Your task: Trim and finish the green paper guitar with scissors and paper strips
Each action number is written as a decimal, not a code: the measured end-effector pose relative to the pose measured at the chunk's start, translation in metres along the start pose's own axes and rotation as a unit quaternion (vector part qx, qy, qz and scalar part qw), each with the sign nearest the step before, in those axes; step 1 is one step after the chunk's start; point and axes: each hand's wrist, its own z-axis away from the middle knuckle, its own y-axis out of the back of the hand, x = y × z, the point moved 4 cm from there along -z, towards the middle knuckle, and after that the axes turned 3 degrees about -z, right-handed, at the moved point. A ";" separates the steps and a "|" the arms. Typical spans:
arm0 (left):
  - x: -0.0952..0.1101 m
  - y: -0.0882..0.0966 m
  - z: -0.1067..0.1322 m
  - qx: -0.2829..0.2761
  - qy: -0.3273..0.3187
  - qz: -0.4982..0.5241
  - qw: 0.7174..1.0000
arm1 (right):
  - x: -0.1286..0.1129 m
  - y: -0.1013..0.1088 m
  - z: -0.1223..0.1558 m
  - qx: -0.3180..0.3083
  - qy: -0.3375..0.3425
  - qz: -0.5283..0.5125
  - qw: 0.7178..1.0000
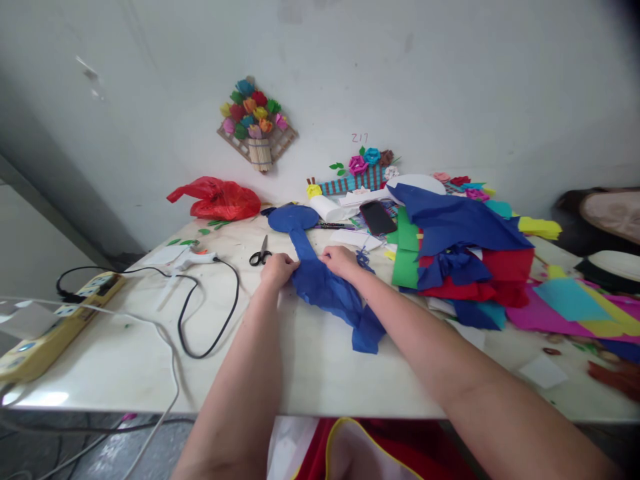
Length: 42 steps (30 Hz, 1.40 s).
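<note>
A blue sheet of crepe-like paper or cloth (327,290) lies crumpled on the table between my arms. From its far end a flat blue strip (303,245) runs up to a round blue disc (293,217). My left hand (280,270) pinches the sheet's left edge near where the strip joins it. My right hand (340,260) pinches its right edge at about the same height. Black-handled scissors (261,255) lie just beyond my left hand, blades pointing away. The sheet's near end is partly hidden by my right forearm.
A white glue gun (193,258) with a black cord and a yellow power strip (65,320) are at left. A red plastic bag (220,200) sits behind. Coloured sheets (465,267) pile up at right, beside a phone (377,218). Paper flowers (255,113) hang on the wall.
</note>
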 end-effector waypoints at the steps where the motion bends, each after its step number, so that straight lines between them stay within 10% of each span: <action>1: 0.000 0.000 0.001 -0.001 0.002 -0.005 1.000 | 0.000 0.000 0.000 0.001 -0.001 0.004 1.000; 18: 0.006 0.005 0.008 -0.009 0.018 -0.038 0.999 | -0.005 -0.006 0.004 0.013 0.037 0.078 0.996; 27: 0.013 0.007 0.014 0.014 0.030 -0.077 0.996 | -0.022 -0.001 0.013 0.111 0.270 0.149 0.945; 42: 0.009 0.011 0.012 0.012 0.015 -0.034 0.999 | -0.023 0.002 0.021 0.062 0.315 0.139 0.937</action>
